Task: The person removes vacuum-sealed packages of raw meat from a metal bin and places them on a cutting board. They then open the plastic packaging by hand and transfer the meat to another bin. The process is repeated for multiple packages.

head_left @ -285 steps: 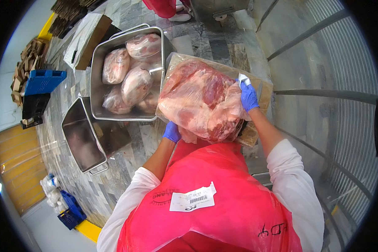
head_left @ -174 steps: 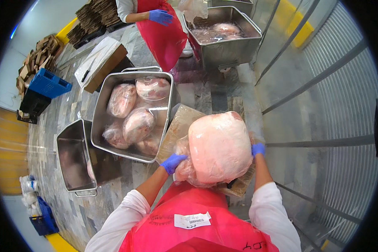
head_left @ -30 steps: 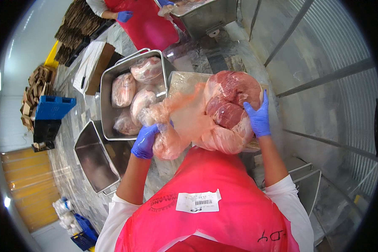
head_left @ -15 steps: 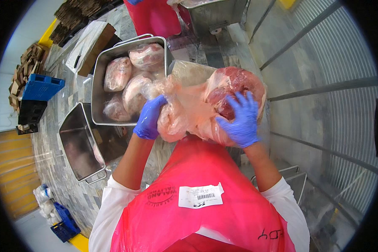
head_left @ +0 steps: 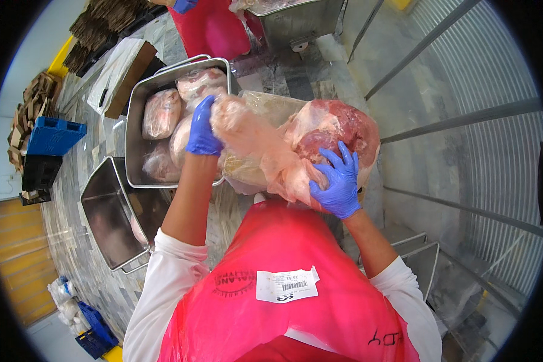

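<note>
The person's left arm reaches well forward, the left forearm (head_left: 189,199) bare below a white sleeve (head_left: 166,289), and the blue-gloved left hand (head_left: 204,130) at its end is curled into a closed grip. From over here I see the right forearm (head_left: 371,244) angling inward across the front. The right hand (head_left: 339,184) lies palm down, its fingers (head_left: 347,155) spread apart and the thumb (head_left: 317,188) pointing left.

Crumpled translucent plastic (head_left: 262,142) stretches leftward from a large piece of raw red meat (head_left: 346,128).
</note>
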A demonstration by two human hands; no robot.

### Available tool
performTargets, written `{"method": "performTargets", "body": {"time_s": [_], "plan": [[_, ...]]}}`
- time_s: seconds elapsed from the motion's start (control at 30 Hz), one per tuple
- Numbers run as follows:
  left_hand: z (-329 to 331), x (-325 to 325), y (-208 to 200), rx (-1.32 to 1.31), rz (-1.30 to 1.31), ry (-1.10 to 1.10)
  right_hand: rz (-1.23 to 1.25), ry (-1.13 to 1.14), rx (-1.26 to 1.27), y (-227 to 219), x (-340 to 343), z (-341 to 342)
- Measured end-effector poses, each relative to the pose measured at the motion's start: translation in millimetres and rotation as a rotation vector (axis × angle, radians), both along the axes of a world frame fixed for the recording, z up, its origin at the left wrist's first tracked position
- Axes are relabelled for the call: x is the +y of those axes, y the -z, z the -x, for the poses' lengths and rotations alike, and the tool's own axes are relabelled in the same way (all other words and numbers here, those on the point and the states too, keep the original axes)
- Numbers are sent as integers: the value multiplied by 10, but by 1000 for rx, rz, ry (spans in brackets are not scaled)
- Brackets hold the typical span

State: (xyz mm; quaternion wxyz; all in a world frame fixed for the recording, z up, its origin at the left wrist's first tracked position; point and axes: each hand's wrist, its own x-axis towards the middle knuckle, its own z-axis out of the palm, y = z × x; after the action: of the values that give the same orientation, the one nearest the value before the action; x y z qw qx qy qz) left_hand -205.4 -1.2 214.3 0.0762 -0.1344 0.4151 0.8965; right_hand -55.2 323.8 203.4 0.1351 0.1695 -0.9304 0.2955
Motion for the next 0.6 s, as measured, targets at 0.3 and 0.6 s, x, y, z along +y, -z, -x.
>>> {"method": "performTargets", "body": {"time_s": [0.3,0.6], "plan": [[-244,-337,407,-114,-93,-62,15,-71,-78,323,210,-286],[-723,-542,-9,-21,292,43,-174,-163,-548,403,-130,-180]]}}
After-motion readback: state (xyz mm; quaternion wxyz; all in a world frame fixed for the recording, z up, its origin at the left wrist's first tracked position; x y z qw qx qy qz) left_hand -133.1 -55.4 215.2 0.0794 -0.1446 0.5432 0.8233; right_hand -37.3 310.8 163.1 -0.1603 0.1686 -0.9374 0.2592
